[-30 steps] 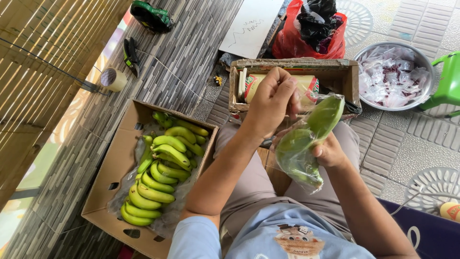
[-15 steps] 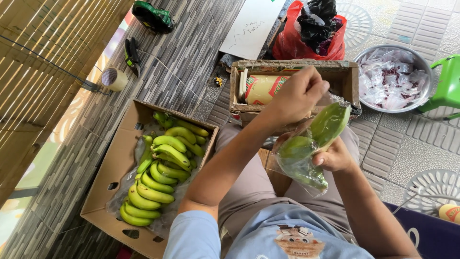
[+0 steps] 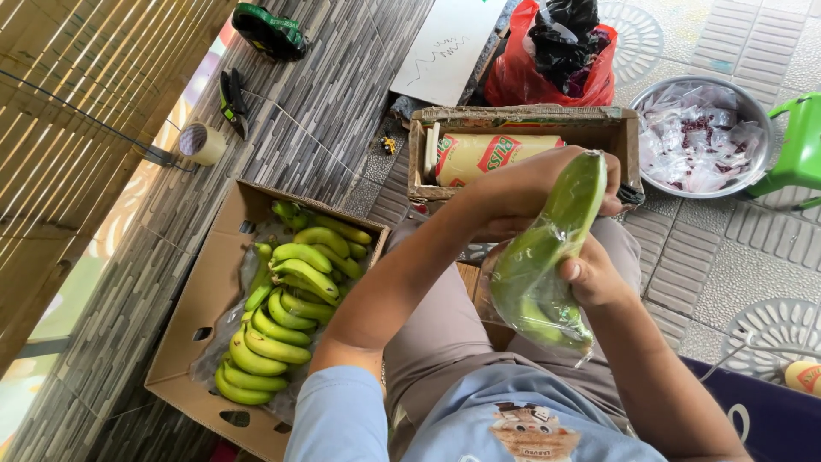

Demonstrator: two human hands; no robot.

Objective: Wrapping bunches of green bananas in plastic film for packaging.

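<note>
- Head view: the left hand [image 3: 513,192] reaches across the lap, fingers closed on the upper end of a long green banana in a clear plastic bag [image 3: 543,252].
- The right hand [image 3: 594,275] grips the bag's middle from beside.
- The banana's long axis runs diagonally, top pointing up-right toward the shallow cardboard tray [image 3: 629,141].

Daylight falls on a floor of pale patterned tiles [image 3: 735,265] at right, meeting a strip of grey stacked-stone cladding [image 3: 333,77] running from far to near left. A bamboo blind [image 3: 77,94] fills the far left. On the floor stand a cardboard box of green bananas [image 3: 205,299], a metal basin [image 3: 676,184], a green plastic stool [image 3: 800,141] and a red bag [image 3: 522,77].
</note>
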